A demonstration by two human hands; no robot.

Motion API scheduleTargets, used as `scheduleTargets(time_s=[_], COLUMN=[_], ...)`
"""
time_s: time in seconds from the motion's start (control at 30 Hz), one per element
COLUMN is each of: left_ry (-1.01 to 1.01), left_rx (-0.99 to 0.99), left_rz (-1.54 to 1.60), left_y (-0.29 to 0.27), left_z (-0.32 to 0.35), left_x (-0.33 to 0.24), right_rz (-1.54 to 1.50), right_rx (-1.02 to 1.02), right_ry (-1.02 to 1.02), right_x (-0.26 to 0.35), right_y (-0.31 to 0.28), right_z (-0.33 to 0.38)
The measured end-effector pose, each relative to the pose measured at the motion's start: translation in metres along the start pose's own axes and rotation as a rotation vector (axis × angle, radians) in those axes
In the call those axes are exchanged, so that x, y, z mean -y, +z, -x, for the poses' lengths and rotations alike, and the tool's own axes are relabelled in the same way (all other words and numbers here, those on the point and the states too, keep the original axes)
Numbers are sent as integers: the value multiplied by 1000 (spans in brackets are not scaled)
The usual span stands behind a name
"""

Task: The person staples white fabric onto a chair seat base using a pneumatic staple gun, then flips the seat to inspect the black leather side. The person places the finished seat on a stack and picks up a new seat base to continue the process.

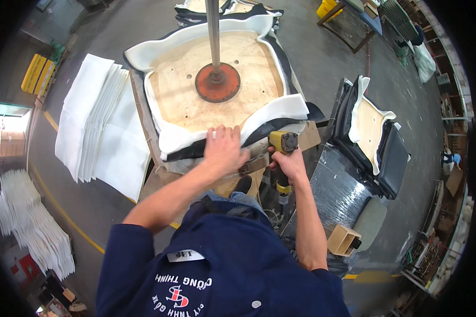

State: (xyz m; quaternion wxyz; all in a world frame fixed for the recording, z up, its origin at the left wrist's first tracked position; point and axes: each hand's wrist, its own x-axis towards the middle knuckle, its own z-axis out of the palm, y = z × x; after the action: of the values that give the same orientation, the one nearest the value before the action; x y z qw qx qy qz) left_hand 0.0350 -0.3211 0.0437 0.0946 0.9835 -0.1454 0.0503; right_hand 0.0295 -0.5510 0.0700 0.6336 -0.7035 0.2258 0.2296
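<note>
In front of me lies an upside-down seat cushion with a bare plywood board (169, 100), white foam padding (177, 138) and a black cover (188, 151) round its edge. A metal rod with a round orange pressure plate (217, 90) stands on the board. My left hand (225, 150) lies over the near edge, fingers stretched onto the padding and cover, thumb spread to the right. My right hand (291, 165) is wrapped round the handle of a yellow and black pneumatic staple gun (283, 141), just right of the left hand, beside the cushion's near edge. The gun's nose is hidden.
White foam sheets (92, 116) are stacked at left, with another pile (34, 222) lower left. To the right, black cushions (394, 158) rest on a plastic-wrapped surface (325, 185). A small wooden box (344, 240) stands near my right elbow. More cushions (238, 8) lie beyond.
</note>
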Motion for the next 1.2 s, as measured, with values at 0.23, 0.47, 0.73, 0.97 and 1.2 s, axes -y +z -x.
scheduleTargets(time_s=[0.23, 0.47, 0.73, 0.97, 1.2], left_ry=[-120, 41, -2, 24, -17], left_rx=[-74, -120, -119, -183, -204], left_rz=[199, 187, 257, 290, 238], left_y=[32, 45, 51, 53, 53], left_z=[-21, -37, -33, -38, -37], left_x=[-11, 10, 15, 16, 16], right_rz=[-133, -91, 3, 132, 48], right_rx=[33, 29, 80, 12, 56], right_ry=[13, 50, 135, 97, 113], right_x=[6, 22, 37, 50, 48], right_y=[6, 17, 26, 45, 42], right_z=[17, 4, -5, -8, -2])
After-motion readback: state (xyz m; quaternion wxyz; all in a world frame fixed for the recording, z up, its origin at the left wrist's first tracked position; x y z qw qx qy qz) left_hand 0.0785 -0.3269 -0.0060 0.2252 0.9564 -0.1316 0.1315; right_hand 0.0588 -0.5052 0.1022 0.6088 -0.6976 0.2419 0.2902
